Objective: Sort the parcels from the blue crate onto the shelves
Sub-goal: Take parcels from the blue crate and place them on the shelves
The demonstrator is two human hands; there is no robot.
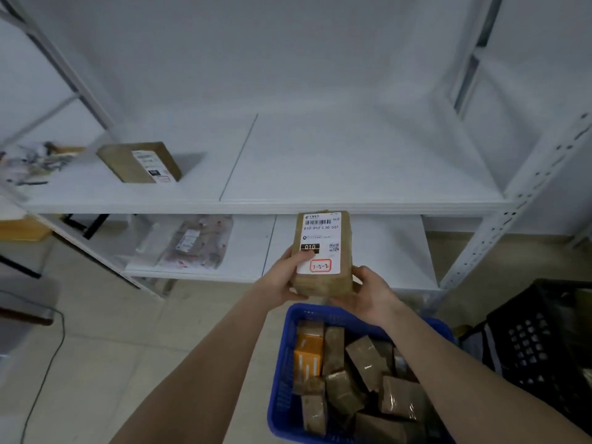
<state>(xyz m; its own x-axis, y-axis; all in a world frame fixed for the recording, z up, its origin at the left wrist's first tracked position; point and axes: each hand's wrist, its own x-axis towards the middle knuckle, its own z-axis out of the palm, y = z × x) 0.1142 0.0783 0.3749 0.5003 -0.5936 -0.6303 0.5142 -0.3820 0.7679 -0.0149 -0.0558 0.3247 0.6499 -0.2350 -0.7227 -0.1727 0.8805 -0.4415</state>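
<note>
Far left, on the upper shelf [352, 174]: a flat cardboard box [139, 161], matte brown, white label facing up. Below, on the lower shelf [384, 251]: a soft mailer [195, 241], glossy, crinkled and patterned.

At centre, gripped low on its left edge by the left hand [285, 277], with fingers [301, 256] clamped across the label: the parcel [323, 251], a squat brown-paper block under clear tape. Held upright, just above the far rim of the blue crate [278, 395]. Cupped at its lower right corner by the right hand [368, 293], closed round that corner.

Most likely mid-read of the red-boxed handwritten code [320, 266], seemingly 3-2-2. Best done by sliding the left thumb off the print, matching the code to its bay, then laying the block flat with the label up and the code outward.

Lower right: hard blue plastic, packed with similar taped brown blocks and one orange box [307, 357]. Far right: a black lattice crate [538, 341].
</note>
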